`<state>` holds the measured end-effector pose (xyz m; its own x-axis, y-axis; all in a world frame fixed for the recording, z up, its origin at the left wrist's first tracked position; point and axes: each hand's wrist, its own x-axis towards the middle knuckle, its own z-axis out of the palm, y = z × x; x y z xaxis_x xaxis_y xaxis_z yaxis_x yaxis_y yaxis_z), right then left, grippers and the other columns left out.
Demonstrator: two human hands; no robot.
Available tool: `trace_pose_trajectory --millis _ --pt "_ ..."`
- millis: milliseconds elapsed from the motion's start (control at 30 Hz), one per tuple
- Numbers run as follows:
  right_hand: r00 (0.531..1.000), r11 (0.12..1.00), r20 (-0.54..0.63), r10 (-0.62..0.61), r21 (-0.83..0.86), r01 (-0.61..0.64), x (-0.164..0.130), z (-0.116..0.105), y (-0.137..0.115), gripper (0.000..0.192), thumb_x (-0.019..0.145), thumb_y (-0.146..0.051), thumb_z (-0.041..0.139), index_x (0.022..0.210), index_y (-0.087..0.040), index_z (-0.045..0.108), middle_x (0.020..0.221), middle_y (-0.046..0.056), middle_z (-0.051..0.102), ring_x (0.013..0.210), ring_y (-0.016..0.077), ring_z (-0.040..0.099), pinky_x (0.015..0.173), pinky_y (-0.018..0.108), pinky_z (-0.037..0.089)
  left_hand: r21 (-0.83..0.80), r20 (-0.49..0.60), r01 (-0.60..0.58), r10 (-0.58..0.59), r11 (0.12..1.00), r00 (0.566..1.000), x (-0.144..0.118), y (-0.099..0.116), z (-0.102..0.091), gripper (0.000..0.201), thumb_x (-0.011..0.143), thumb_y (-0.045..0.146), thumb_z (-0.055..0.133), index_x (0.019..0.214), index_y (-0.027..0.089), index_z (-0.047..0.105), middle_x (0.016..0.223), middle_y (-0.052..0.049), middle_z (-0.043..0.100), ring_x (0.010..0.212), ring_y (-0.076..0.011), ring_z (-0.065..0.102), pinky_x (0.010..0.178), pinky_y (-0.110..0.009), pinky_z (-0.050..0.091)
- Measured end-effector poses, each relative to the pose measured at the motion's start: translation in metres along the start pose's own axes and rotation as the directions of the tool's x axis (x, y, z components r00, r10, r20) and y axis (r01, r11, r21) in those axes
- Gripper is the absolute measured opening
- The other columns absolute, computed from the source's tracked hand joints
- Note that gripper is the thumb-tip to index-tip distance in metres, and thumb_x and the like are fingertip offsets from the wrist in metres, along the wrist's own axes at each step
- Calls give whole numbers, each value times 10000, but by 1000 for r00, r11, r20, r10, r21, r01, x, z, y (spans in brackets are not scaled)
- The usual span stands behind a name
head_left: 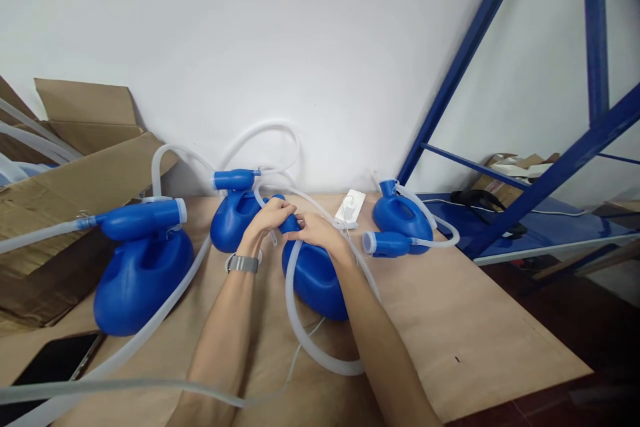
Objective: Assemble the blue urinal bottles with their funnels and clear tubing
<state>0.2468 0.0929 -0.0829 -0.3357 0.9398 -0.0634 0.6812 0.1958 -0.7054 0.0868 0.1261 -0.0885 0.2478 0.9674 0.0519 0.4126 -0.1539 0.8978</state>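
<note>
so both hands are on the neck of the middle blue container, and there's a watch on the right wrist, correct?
Not quite. The head view shows the watch on the left wrist, not the right. The rest holds: the left hand and right hand both grip the neck of the middle blue container.

Both hands meet over the middle blue container (pixel 315 280) on the brown tabletop (pixel 475 327). The left hand (pixel 267 217) closes its fingers (pixel 285 208) around the blue spout (pixel 290 222) at the top of this container, and the right hand (pixel 317 230) holds the same spout from the other side. A clear tube (pixel 300 327) hangs from the spout and curves in front of the container. Three more blue containers stand near: a big one (pixel 143 273) at left, one (pixel 230 220) behind the left hand, one (pixel 400 220) at right. A cardboard box (pixel 75 180) lies at far left.
</note>
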Motion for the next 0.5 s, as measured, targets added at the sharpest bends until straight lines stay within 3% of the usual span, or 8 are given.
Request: trace_pose_trajectory --millis 200,400,500 --pt "1000 1000 9 -3 25 3 1 0 4 300 722 -405 870 935 -221 765 794 1 754 825 244 718 717 306 497 59 -53 8 -5 998 999 2 0 0 337 723 304 575 457 211 389 468 43 339 480 -100 306 481 -258 215" --pt "1000 1000 18 -13 16 13 0 1 3 286 732 -407 871 907 -217 750 769 -1 740 793 238 713 698 301 490 99 -36 -1 5 995 999 -4 3 -10 469 721 436 693 440 207 396 461 50 313 487 -95 264 485 -268 204" --pt "1000 1000 0 -4 9 4 1 3 3 289 726 -405 878 901 -216 746 768 2 737 794 238 708 704 300 493 87 -35 11 -8 996 999 -4 3 -7 451 747 443 661 454 207 411 461 46 337 479 -98 283 481 -265 212"
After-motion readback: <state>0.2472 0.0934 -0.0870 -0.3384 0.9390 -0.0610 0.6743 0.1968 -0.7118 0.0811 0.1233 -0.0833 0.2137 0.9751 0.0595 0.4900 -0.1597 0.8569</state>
